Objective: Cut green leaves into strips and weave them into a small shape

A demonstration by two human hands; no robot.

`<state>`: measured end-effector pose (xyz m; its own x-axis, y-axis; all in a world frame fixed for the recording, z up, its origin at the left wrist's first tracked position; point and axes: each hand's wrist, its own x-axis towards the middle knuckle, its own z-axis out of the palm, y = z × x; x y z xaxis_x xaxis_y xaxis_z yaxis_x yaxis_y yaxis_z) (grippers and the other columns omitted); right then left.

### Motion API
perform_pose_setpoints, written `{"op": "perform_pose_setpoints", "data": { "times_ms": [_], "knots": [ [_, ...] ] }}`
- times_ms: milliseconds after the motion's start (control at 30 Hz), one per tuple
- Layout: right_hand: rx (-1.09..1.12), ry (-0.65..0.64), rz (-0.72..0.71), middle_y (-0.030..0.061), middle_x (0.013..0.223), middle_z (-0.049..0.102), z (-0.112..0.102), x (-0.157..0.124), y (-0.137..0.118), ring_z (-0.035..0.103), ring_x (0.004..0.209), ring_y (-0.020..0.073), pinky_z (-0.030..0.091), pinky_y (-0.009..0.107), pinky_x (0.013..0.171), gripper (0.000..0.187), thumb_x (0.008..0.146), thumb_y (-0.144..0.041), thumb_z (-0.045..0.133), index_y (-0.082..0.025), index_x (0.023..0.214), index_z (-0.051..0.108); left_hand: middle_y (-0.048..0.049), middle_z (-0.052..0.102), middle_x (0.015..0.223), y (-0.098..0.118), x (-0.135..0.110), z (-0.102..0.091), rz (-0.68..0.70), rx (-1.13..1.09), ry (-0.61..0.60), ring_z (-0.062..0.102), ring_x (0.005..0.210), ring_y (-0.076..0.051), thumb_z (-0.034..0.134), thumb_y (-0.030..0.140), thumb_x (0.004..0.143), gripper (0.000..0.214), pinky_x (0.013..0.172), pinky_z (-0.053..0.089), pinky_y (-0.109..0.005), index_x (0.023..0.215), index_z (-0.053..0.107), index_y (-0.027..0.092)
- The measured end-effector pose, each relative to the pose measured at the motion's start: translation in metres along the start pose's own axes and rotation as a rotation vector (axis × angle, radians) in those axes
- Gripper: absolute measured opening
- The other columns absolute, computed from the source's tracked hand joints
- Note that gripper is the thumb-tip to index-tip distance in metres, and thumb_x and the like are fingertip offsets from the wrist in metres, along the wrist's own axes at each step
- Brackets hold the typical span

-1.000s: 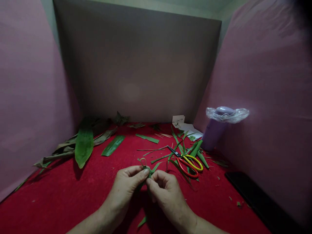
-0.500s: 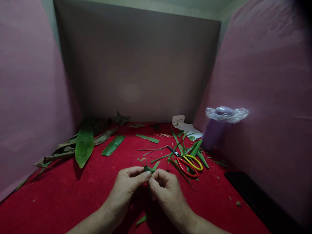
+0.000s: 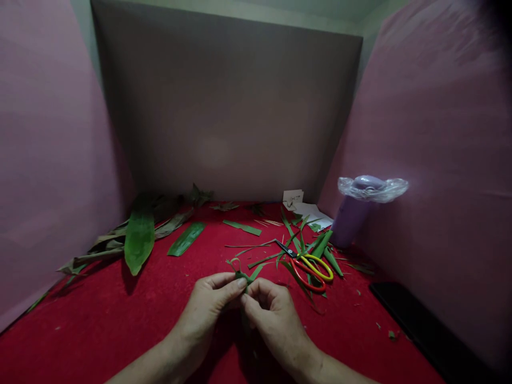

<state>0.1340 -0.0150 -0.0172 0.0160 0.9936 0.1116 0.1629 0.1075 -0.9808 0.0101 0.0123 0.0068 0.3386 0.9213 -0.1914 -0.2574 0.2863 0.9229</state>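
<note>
A small folded piece of green leaf (image 3: 241, 276) is pinched between my two hands, low in the middle of the view. A curled thin strip rises from its top left and a flat blade sticks out to the right. My left hand (image 3: 210, 301) grips it between thumb and forefinger. Close beside it, my right hand (image 3: 272, 312) pinches the leaf piece's lower right side with thumb and fingertips. The part below is mostly hidden by the fingers. Just beyond my right hand lie scissors (image 3: 306, 266) with one red and one yellow handle, resting on cut leaf strips.
Broad green leaf (image 3: 139, 240) and dried leaves lie at the left on the red cloth (image 3: 100, 320). A cut leaf piece (image 3: 186, 239) is nearby. At the right stand a purple bottle (image 3: 350, 218) with clear plastic and a black flat object (image 3: 416, 320). White papers (image 3: 312, 212) lie behind.
My hands keep hold of the leaf piece with a slight shift of the fingers. The green tip visible below my hands before is no longer in view.
</note>
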Motion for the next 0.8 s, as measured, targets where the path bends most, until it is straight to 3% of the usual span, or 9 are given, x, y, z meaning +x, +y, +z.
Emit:
{"op": "perform_pose_setpoints", "data": {
  "times_ms": [233,467,600,700,800],
  "knots": [
    [0.040,-0.010,0.045,-0.0060,0.047,0.042,-0.001,0.001,-0.002,0.036,0.044,0.0072,0.028,0.018,0.042,0.020,0.076,-0.025,0.051,-0.016,0.059,0.047,-0.0028,0.065,0.061,-0.003,-0.001,-0.001,0.015,0.022,-0.042,0.060,0.060,-0.015,0.070,0.026,0.068,0.015,0.059,0.043,-0.024,0.070,0.068,0.012],
    [0.011,-0.032,0.036,-0.0055,0.053,0.039,-0.002,0.002,-0.003,0.034,0.049,0.0069,0.027,0.019,0.045,0.017,0.074,-0.023,0.053,-0.015,0.060,0.047,-0.0025,0.067,0.062,-0.002,0.003,-0.004,0.022,0.012,0.059,0.059,0.056,-0.011,0.070,0.025,0.067,0.013,0.055,0.042,-0.020,0.067,0.067,0.012],
    [-0.036,-0.062,0.023,-0.0052,0.052,0.040,-0.001,0.000,-0.002,0.035,0.048,0.0071,0.028,0.019,0.045,0.018,0.076,-0.021,0.052,-0.016,0.059,0.047,-0.0044,0.070,0.064,0.004,0.006,-0.006,0.036,-0.031,0.079,0.063,0.062,-0.013,0.071,0.023,0.065,0.012,0.061,0.046,-0.021,0.066,0.068,0.012],
    [-0.148,-0.040,-0.103,-0.0042,0.051,0.045,-0.003,-0.004,-0.002,0.039,0.046,0.0075,0.030,0.019,0.045,0.021,0.080,-0.022,0.050,-0.016,0.060,0.049,-0.0053,0.071,0.065,0.009,0.006,-0.008,0.043,-0.038,0.079,0.065,0.065,-0.016,0.072,0.023,0.065,0.013,0.064,0.049,-0.023,0.066,0.067,0.011],
    [-0.299,0.092,-0.392,-0.0033,0.054,0.048,-0.012,-0.004,-0.004,0.042,0.047,0.0086,0.032,0.021,0.048,0.016,0.082,-0.021,0.050,-0.017,0.067,0.054,-0.0050,0.070,0.066,0.013,0.006,-0.011,0.045,-0.051,0.062,0.067,0.069,-0.019,0.071,0.023,0.066,0.013,0.069,0.051,-0.028,0.068,0.067,0.012]
  ]
}}
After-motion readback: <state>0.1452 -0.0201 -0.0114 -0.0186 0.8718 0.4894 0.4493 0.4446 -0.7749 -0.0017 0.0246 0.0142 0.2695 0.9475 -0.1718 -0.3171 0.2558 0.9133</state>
